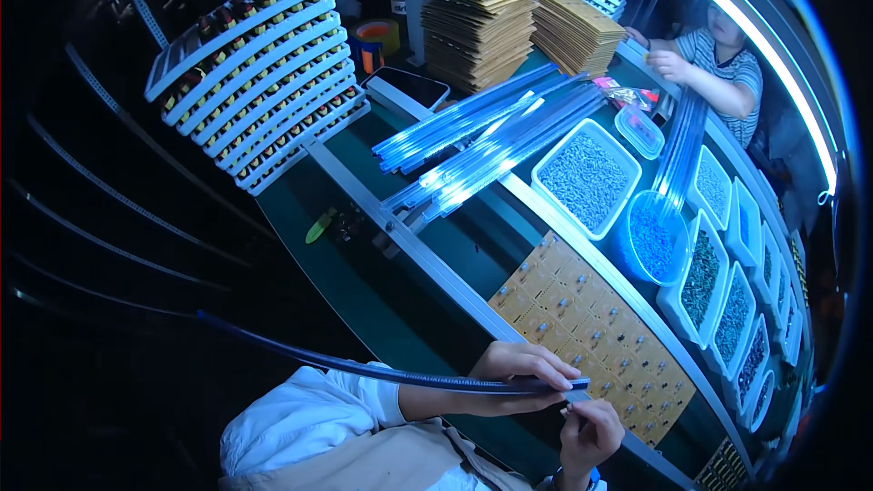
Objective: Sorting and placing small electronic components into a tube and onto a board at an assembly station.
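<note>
My left hand [523,371] is closed round one end of a long, thin dark plastic tube [364,371], which curves away to the left across my sleeve. Just below the tube's end, my right hand [589,436] has its thumb and fingers pinched together. A tiny pale bit shows at those fingertips, too small to name. Beyond both hands lies a yellow-brown circuit board panel [605,327] dotted with small parts, set between metal rails [455,277].
Bundled clear tubes [491,150] lie across the rails. To the right are white bins [587,177] of small parts and a round blue tub [650,241]. Stacked trays [259,82] and board stacks [477,27] stand behind. Another person [718,73] works at the far right.
</note>
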